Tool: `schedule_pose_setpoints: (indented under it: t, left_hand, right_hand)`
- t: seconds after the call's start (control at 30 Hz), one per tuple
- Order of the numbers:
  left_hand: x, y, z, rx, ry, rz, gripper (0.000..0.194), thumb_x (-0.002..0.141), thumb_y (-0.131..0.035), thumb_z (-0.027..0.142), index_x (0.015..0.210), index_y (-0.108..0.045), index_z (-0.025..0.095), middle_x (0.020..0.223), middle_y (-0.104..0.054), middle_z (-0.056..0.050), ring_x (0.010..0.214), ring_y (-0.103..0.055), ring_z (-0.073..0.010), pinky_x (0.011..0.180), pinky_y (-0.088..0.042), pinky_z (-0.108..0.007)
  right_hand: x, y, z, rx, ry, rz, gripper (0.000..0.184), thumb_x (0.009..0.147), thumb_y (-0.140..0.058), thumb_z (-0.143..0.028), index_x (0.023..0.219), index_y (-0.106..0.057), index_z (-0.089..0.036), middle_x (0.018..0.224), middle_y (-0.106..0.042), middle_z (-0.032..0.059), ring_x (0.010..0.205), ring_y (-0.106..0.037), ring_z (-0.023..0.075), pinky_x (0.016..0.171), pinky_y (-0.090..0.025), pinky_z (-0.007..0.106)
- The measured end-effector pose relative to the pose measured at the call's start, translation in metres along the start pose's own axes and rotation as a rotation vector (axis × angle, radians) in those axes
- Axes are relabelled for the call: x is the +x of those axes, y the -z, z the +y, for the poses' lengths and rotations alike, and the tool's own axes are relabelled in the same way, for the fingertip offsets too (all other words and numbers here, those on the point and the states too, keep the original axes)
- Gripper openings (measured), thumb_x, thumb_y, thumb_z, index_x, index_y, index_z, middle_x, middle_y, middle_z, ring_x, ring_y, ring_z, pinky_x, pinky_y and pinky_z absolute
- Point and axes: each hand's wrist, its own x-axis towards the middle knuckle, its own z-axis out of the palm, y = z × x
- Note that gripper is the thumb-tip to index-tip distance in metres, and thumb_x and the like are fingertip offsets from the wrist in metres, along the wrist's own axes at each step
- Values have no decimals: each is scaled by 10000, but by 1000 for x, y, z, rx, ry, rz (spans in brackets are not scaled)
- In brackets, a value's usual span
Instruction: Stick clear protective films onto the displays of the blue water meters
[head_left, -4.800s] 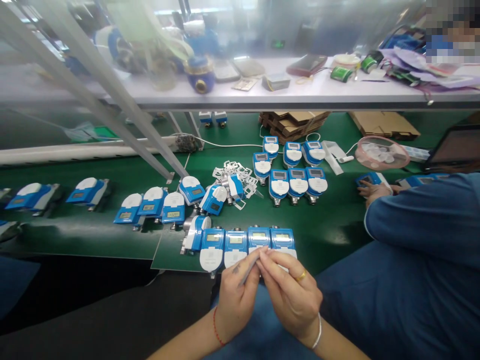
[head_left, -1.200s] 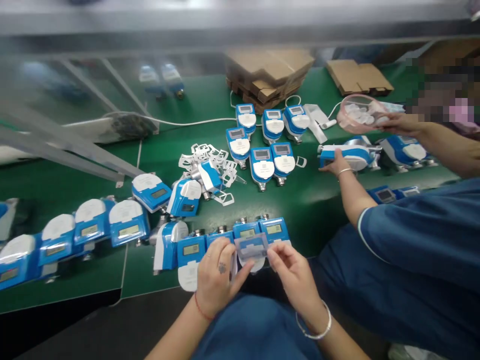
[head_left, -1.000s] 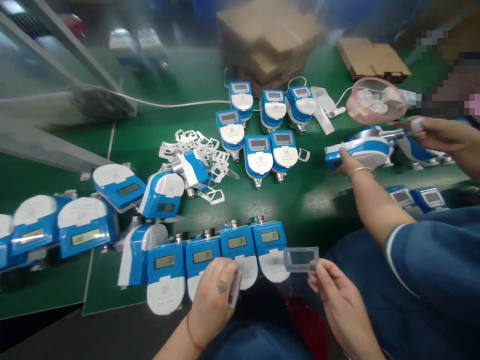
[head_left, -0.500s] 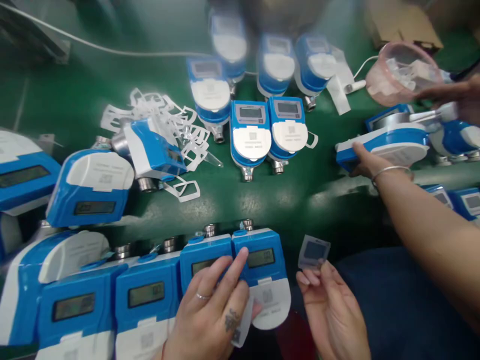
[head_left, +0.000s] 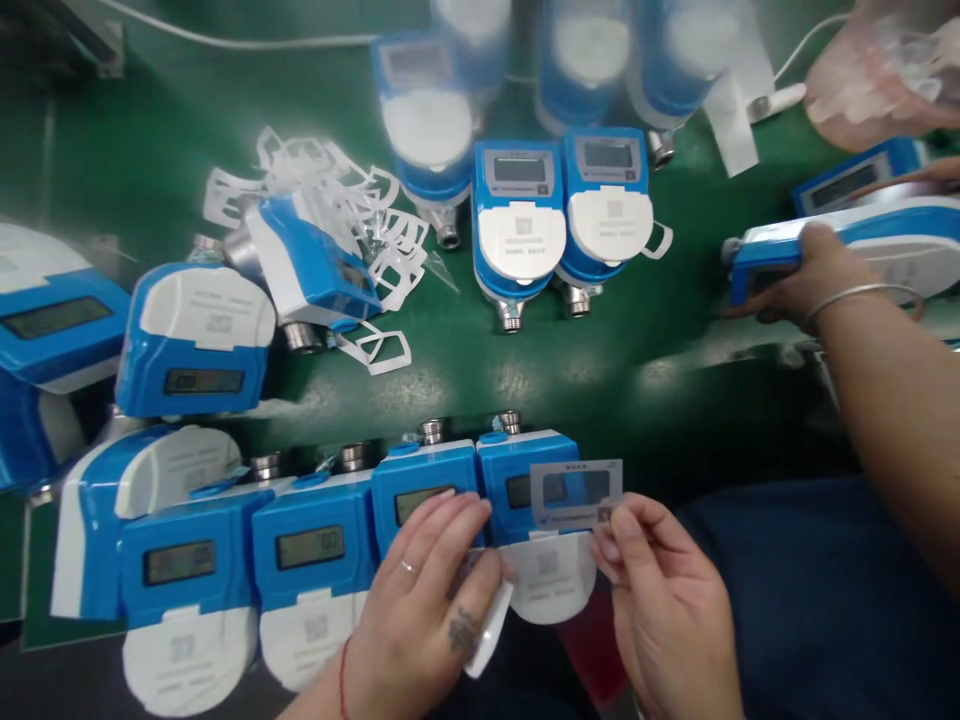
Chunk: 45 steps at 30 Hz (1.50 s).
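Between my right hand's (head_left: 660, 580) thumb and fingers is a grey frame-shaped label (head_left: 576, 494) with a clear window, held by its lower right corner. It overlaps the display of a blue-and-white water meter (head_left: 536, 580) at the row's right end; whether it touches cannot be seen. My left hand (head_left: 427, 600) is closed on a white-edged label sheet (head_left: 491, 630), mostly hidden under the palm. Its fingertips lie across the display of the neighbouring meter (head_left: 424, 475). More meters (head_left: 315, 560) stand to the left in the same row, displays bare.
White cut-out label scraps (head_left: 322, 190) lie around a tipped meter (head_left: 315, 260). Two labelled meters (head_left: 521, 225) stand mid-table, with blurred ones behind. At right, a co-worker's hand (head_left: 832, 270) grips a lying meter (head_left: 900, 235). A pink bowl (head_left: 847, 90) stands at the back right.
My right hand has brought the label left, turning it flat in front of the end meter's display. My left hand's extended finger has drawn back. The view has shifted, and the co-worker's meter has turned.
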Motion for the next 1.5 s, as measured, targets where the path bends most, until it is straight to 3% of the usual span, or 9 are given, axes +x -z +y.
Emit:
schedule_pose_setpoints:
  t: [0.1,0.37,0.6,1.5]
  left_hand:
    - [-1,-7,-5,-23,17,-28,59,834,-634,110,885,-604,110,1221,-553,-180,1224,-509,-269,1032,-461,-465]
    - [-3,-8,-4,-44,47,-64,64,854,-629,137,910,-604,119,1221,-578,-189,1238,-509,-238,1108,-359,-486]
    - [-1,-7,-1,-27,171,-56,69,822,-643,114,869,-609,150,1250,-586,-155,1335,-391,-303,1114,-282,-521]
    - [2,-5,-4,-13,155,-73,28,841,-620,133,852,-609,156,1187,-647,-142,1278,-479,-290,1078,-351,-526]
  right_hand:
    - [-5,7,5,-120,-12,-4,269,742,-763,-405,871,-633,-207,629,-567,-27,503,-467,85,446,-400,178]
    - [-13,2,6,-412,73,30,302,753,-731,-460,857,-653,-188,667,-602,-2,549,-515,100,480,-445,171]
    - [-13,-2,2,-420,63,33,296,731,-748,-446,828,-650,-184,580,-557,-23,490,-485,94,427,-416,168]
    - [-15,-7,1,-499,118,23,273,746,-737,-437,794,-657,-181,602,-571,-11,515,-515,106,449,-436,178]
